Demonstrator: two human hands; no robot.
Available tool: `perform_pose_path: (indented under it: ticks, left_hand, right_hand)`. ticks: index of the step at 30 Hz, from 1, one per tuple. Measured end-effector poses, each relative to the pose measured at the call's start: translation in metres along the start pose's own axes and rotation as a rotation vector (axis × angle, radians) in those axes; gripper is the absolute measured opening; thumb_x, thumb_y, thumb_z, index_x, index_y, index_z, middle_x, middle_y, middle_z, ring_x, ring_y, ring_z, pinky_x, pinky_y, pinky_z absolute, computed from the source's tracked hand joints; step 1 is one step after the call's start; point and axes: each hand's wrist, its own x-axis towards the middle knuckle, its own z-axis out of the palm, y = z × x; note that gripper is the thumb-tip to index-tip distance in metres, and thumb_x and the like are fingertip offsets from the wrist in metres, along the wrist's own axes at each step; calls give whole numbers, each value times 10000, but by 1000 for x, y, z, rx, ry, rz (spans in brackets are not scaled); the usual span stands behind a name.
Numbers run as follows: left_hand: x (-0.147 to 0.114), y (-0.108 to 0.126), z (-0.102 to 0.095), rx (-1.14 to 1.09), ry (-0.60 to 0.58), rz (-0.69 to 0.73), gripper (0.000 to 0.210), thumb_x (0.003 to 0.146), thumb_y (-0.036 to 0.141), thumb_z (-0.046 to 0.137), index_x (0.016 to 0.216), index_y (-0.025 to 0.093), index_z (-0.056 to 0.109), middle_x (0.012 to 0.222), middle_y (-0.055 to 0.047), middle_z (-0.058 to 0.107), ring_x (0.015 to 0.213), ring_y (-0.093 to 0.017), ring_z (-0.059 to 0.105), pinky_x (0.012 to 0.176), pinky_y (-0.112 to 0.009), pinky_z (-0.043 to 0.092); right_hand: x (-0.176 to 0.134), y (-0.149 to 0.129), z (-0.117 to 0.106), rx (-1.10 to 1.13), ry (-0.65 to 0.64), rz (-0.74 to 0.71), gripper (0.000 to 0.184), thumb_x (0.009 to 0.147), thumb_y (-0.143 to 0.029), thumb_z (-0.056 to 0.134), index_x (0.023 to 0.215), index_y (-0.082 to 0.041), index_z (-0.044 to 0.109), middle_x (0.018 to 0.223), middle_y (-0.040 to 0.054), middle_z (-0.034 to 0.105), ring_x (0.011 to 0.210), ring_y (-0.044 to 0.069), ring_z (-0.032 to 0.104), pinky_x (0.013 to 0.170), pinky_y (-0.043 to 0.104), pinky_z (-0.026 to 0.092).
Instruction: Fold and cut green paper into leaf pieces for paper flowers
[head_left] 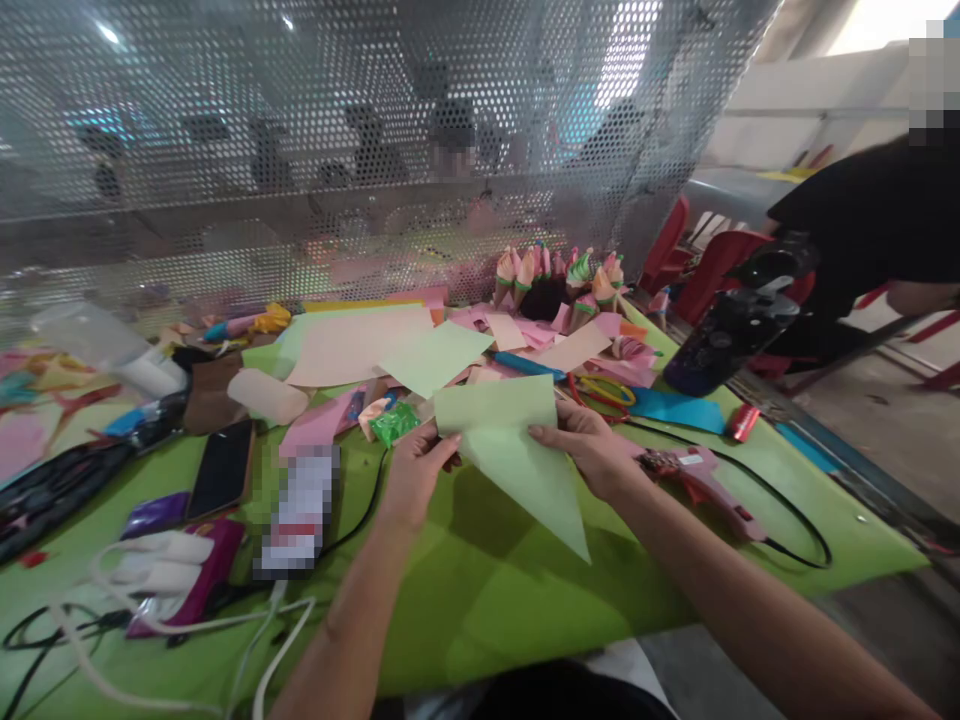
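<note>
Between my two hands is a sheet of pale green paper (517, 450), held above the table. Its upper part looks folded over as a band, and its lower part narrows to a point toward me. My left hand (417, 470) pinches the left edge with thumb on top. On the right edge, my right hand (592, 445) pinches the paper in the same way. Just beyond my left hand lies a crumpled green wrapper (394, 424). A pink glue gun (712, 485) lies on the table to the right of my right hand.
Paper sheets (360, 342) and scissors with yellow handles (606, 390) lie behind. Paper cones like ice creams (585, 275) stand at the back. A dark bottle (731, 325) is at right. Phone (221, 468), power strip (191, 575) and cables occupy the left. A person (877, 210) is at far right.
</note>
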Motion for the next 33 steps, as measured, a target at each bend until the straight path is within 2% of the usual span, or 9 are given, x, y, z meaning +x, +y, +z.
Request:
perform_pose_path:
  ticks: [6,10,13,16,21,24,27,29,33]
  left_hand:
    - [3,0,-3,-119,-3,-36,181,615,257,710,770,164,719,615,24,624,515,-82,483,509,-212,386]
    - [5,-2,-4,-186,-21,-44,130,602,242,711,707,166,705,599,23,617,526,-87,503,526,-218,401]
    - [4,-1,-3,-230,-10,-83,143,585,222,707,720,175,696,619,22,635,553,-99,535,546,-218,407]
    - [2,1,-2,-273,11,-119,136,573,210,686,706,188,667,619,29,627,584,-117,555,555,-219,402]
    - [1,3,-8,-250,6,-82,125,661,307,610,661,186,642,654,1,609,603,-132,539,564,-243,418]
    - [3,3,-10,-153,32,-12,183,698,363,684,690,186,641,672,3,593,626,-124,532,587,-239,433]
    - [4,1,-10,-47,58,79,245,623,301,799,770,184,641,715,16,604,681,-120,552,646,-231,456]
    - [5,0,-10,-31,59,107,280,630,284,799,841,187,641,757,13,618,733,-128,576,684,-235,470]
    - [5,3,-12,-5,38,151,349,732,271,699,1071,209,644,861,-10,643,779,-141,595,696,-241,479]
  right_hand:
    - [1,4,-4,85,-29,24,400,550,-261,857,931,-210,745,791,31,765,575,182,660,563,306,525]
    - [1,2,-3,129,6,44,269,558,-234,825,814,-212,746,695,2,730,561,163,632,577,293,511]
    - [0,1,-2,103,42,1,169,565,-201,774,730,-204,737,673,-4,703,529,128,572,512,247,431]
    - [0,0,-2,77,10,-35,106,592,-190,701,695,-201,725,687,6,689,519,120,519,489,250,373]
    - [-3,-2,-3,-30,8,-35,121,618,-223,631,707,-211,713,560,2,603,486,138,457,470,267,317]
    - [-3,-2,-5,-102,-1,-58,129,617,-233,610,702,-211,704,573,1,606,483,135,448,465,267,302]
    - [-1,-3,-9,-201,9,-124,149,618,-210,581,679,-214,717,636,9,647,556,149,491,528,279,355]
    - [0,-4,-12,-287,-11,-166,192,620,-195,555,668,-217,739,720,27,693,690,189,566,646,306,418]
    - [-2,-7,-14,-377,-216,-229,266,717,-265,515,730,-209,775,1044,69,733,1029,282,594,867,378,425]
